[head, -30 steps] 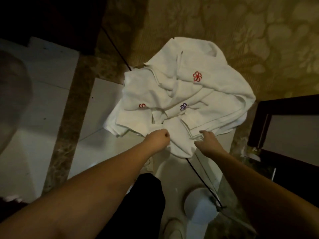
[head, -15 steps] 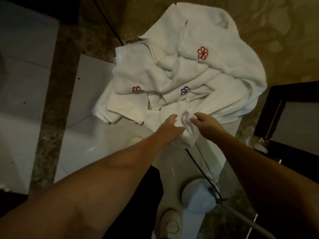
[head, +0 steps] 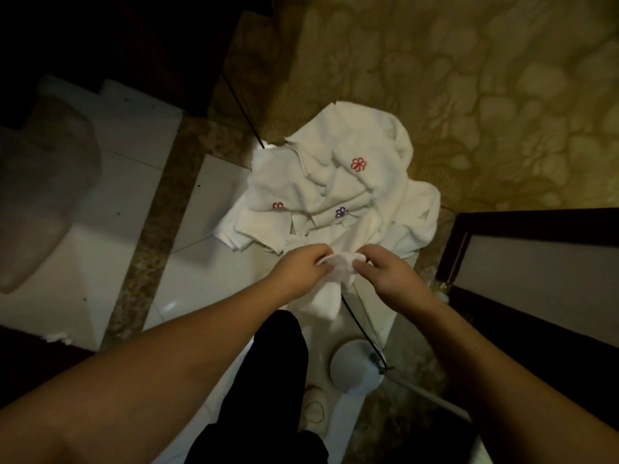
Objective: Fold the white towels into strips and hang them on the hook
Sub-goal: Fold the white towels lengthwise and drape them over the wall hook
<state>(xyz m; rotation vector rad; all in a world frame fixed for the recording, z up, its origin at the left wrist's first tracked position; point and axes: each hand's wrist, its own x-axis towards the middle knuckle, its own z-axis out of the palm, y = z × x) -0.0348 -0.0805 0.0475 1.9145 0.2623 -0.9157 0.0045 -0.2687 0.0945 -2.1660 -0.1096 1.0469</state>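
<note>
Both hands are now lifting a towel corner point(head: 338, 266) (from the heap point(head: 335, 195)): left hand point(head: 298, 272) and right hand point(head: 388, 272) are pinching it.

White tiled floor point(head: 110, 195) with mottled brown border strip point(head: 150, 249). Patterned gold wallpaper point(head: 469, 78) along the far side. Thin black cord point(head: 243, 112) running diagonally. Round white base point(head: 355, 366) on the floor. Dark-framed panel point(head: 536, 262) at right. Light shoe point(head: 313, 410), black trouser leg point(head: 271, 380).
</note>
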